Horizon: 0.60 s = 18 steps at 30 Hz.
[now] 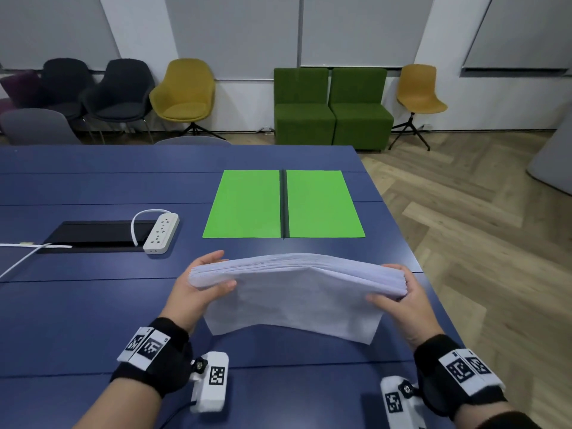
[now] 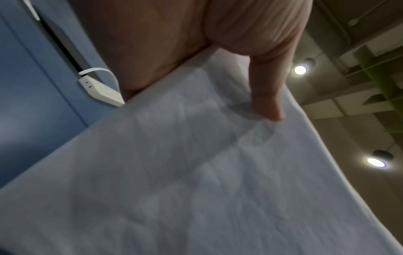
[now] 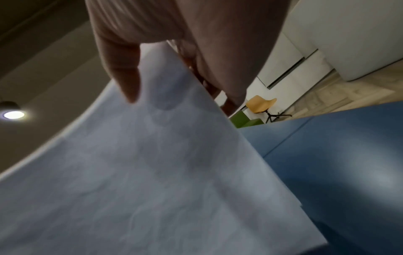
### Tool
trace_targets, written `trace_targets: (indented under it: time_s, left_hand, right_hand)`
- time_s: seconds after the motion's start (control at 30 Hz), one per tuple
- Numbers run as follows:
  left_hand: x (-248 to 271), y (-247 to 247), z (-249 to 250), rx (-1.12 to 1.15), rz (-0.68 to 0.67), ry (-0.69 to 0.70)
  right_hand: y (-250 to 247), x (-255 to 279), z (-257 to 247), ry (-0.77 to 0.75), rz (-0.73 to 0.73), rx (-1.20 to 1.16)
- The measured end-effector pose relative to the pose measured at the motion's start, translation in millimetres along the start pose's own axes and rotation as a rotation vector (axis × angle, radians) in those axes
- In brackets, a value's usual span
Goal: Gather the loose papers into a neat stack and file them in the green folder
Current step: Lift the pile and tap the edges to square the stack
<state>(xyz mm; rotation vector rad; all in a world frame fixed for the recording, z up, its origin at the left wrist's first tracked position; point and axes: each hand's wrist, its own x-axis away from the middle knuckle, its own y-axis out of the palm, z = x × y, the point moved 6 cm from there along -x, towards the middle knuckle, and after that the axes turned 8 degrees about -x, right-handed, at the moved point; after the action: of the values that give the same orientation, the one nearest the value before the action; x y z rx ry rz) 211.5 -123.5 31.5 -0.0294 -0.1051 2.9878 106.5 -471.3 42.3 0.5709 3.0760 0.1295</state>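
A stack of papers [image 1: 297, 292] is held above the blue table [image 1: 77, 305], bowed upward in the middle. Its left edge is gripped by the left hand [image 1: 198, 286], thumb on top and fingers behind; its right edge is gripped likewise by the right hand [image 1: 402, 300]. The green folder [image 1: 247, 205] is laid open flat beyond the stack, with a white power strip [image 1: 161, 232] seen to its left.

paper stack [image 1: 294, 292]: lower edge possibly resting on table, unclear | left fingers [image 1: 213, 258]: mostly hidden behind stack | sheets: blurred in wrist views
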Motion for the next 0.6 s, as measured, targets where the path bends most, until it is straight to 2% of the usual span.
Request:
trace_targets:
  time_s: [0.1,0.17,0.33,0.43,0.53,0.6]
  left_hand:
    - [3,4,-5,0.033,0.046,-0.047]
    - [5,8,6,0.060,0.076,-0.028]
    - [6,-5,24,0.095,-0.018,0.083]
    - [11,-1,0,0.042,-0.081,0.004]
    - [14,10,-15,0.037,-0.052,-0.073]
    - [11,13,-8,0.041,-0.029,-0.067]
  right_hand:
    - [3,1,5,-0.024,0.063,0.070]
    - [7,-2,2,-0.053,0.078,0.066]
    - [-1,-3,-19,-0.119,0.059,-0.043]
    - [-2,-1,-5,-0.092,0.054,-0.009]
    - [6,0,0,-0.060,0.068,0.001]
    - [6,-3,-8,-0.079,0.083,-0.023]
